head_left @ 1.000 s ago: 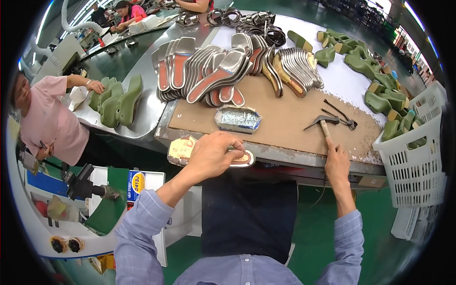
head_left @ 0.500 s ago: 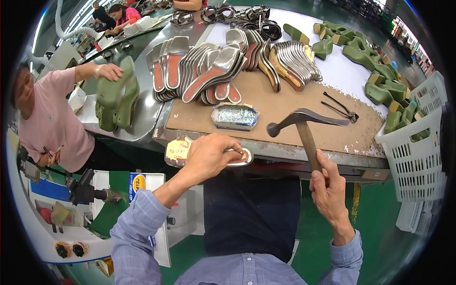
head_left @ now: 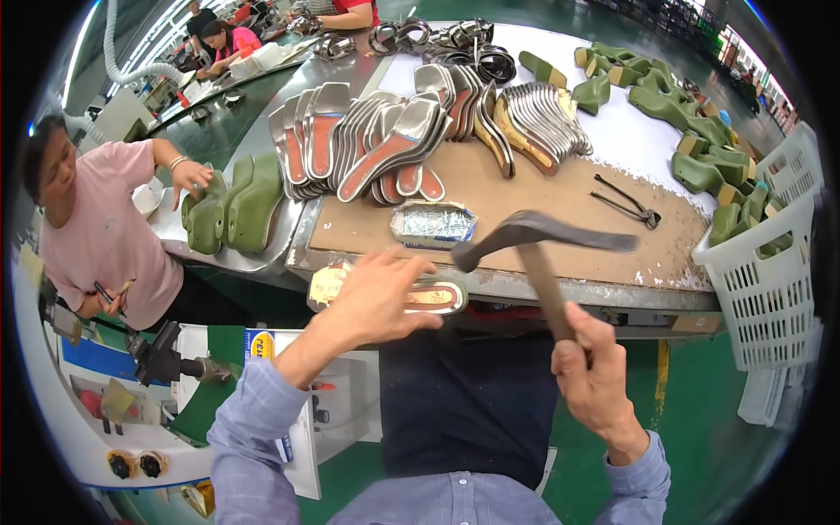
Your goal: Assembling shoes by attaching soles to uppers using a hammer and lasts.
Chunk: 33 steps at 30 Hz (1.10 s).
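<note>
1. Head view: left grip (head_left: 372, 293) released, fingers and thumb spread, laid over the middle of a shoe-shaped piece (head_left: 444, 297); some blur on the fingers
2. Shoe-shaped piece lay just off the near edge of the surface (head_left: 525, 197), long side roughly along that edge, pale label at its left end; what bore it from below could not be told
3. Right grip (head_left: 595, 367) clenched around the wooden handle of a hammer (head_left: 539, 282), dark head raised in front of the surface, right of the piece
4. Near the hammer head, on the surface: foil-like tray (head_left: 433, 224) to the left, black pincers (head_left: 648, 218) to the right
5. Farther back: fanned metal plates (head_left: 376, 144); green lasts (head_left: 669, 109) at right, beside a white basket (head_left: 761, 280)
6. Co-worker's hand (head_left: 191, 179) touched other green lasts at left
</note>
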### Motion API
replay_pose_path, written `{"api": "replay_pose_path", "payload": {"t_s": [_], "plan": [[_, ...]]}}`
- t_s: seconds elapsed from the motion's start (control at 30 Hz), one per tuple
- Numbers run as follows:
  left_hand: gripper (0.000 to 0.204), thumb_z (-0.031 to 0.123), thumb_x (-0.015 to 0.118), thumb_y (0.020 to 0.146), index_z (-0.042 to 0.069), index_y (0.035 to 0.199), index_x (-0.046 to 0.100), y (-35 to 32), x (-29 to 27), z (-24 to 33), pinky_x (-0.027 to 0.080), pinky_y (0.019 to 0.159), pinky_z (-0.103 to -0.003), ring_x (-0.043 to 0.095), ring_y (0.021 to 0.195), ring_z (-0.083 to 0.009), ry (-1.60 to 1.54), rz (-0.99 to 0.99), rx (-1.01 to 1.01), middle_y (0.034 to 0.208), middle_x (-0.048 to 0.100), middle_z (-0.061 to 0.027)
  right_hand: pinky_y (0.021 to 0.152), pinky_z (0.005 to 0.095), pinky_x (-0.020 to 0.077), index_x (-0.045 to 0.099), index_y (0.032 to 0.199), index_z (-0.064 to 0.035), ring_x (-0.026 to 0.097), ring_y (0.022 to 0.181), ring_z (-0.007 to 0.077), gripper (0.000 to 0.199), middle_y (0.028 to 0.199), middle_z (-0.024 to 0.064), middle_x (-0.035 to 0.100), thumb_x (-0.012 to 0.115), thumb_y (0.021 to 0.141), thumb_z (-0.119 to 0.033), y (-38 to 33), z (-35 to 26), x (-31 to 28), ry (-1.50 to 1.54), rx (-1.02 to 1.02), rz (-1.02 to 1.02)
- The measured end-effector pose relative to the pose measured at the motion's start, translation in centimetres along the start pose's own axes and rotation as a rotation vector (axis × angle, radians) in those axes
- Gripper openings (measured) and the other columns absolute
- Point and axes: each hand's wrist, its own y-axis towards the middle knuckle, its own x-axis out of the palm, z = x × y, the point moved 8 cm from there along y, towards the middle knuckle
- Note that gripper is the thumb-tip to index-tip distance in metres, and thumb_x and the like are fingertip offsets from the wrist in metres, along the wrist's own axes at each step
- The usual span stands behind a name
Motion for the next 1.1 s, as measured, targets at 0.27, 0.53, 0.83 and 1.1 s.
{"api": "replay_pose_path", "payload": {"t_s": [0.27, 0.53, 0.83, 1.1], "plan": [[0.047, 0.044, 0.070, 0.073, 0.013, 0.107, 0.059, -0.8, 0.5, -0.1, 0.039, 0.083, -0.040, 0.062, 0.086, -0.0259, 0.287, 0.028, 0.164, 0.090, 0.062, -0.0084, 0.037, 0.0184, 0.0315, 0.035, 0.137, -0.0073, 0.039, 0.042, 0.0041, 0.044, 0.063, 0.0017, 0.049, 0.051, 0.096, -0.009, -3.2, 4.1, -1.3, 0.384, 0.386, 0.196], [0.047, 0.039, 0.072, 0.071, 0.012, 0.106, 0.057, -0.8, 0.8, 0.0, 0.039, 0.080, -0.039, 0.060, 0.084, -0.0258, 0.298, 0.044, 0.169, 0.088, 0.058, -0.0079, 0.057, 0.0251, 0.0477, 0.052, 0.127, -0.0037, 0.058, 0.062, 0.0110, 0.045, 0.080, 0.0100, 0.064, 0.066, 0.084, 0.000, -1.6, 2.4, -0.7, 0.027, 0.229, 0.014], [0.048, 0.041, 0.072, 0.070, 0.008, 0.100, 0.055, -1.0, 1.4, 0.4, 0.041, 0.074, -0.038, 0.059, 0.080, -0.0256, 0.346, 0.085, 0.204, 0.086, 0.057, -0.0093, 0.071, 0.0335, 0.0538, 0.048, 0.128, 0.0016, 0.068, 0.081, 0.0272, 0.045, 0.114, 0.0218, 0.062, 0.064, 0.086, -0.002, 1.3, -3.6, -2.0, 0.063, -0.193, 0.162], [0.048, 0.041, 0.073, 0.070, 0.007, 0.098, 0.054, -1.5, 1.2, 0.0, 0.042, 0.072, -0.038, 0.057, 0.080, -0.0265, 0.370, 0.087, 0.178, 0.085, 0.055, -0.0091, 0.046, 0.0200, 0.0421, 0.056, 0.119, 0.0015, 0.053, 0.054, 0.0093, 0.033, 0.074, 0.0051, 0.057, 0.062, 0.088, -0.005, 1.5, -4.1, -5.4, 0.271, -0.079, 0.447]]}}
